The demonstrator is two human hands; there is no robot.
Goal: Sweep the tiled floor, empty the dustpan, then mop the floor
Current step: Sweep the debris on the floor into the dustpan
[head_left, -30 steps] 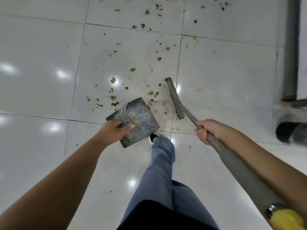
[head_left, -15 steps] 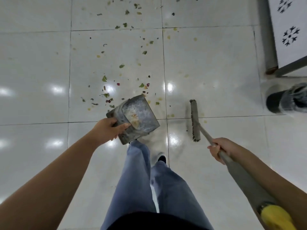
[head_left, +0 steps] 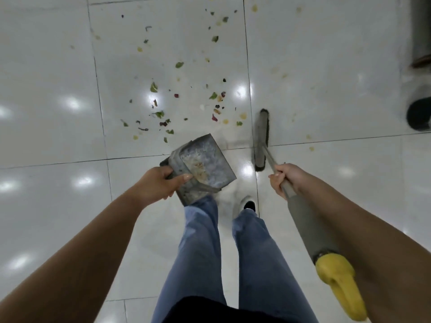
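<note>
My left hand (head_left: 157, 184) grips the back edge of a grey metal dustpan (head_left: 205, 159), held above the floor and tilted, with dusty residue inside. My right hand (head_left: 285, 179) is shut on the grey handle of a broom (head_left: 300, 215) that ends in a yellow grip (head_left: 338, 283). The broom's narrow head (head_left: 261, 138) rests on the white tiled floor (head_left: 53, 136), to the right of the dustpan. Green, red and yellow scraps (head_left: 163, 113) lie scattered on the tile ahead of the dustpan and left of the broom head.
My legs in blue trousers (head_left: 203, 241) and one white shoe (head_left: 245, 203) stand just behind the dustpan. At the right edge a grey post (head_left: 421, 31) rises from the floor, and a dark round object (head_left: 418, 115) sits below it.
The broom head has swung from beside the dustpan out to the right and then forward along the tile seam. The dustpan stays in my left hand, and my feet have stepped.
</note>
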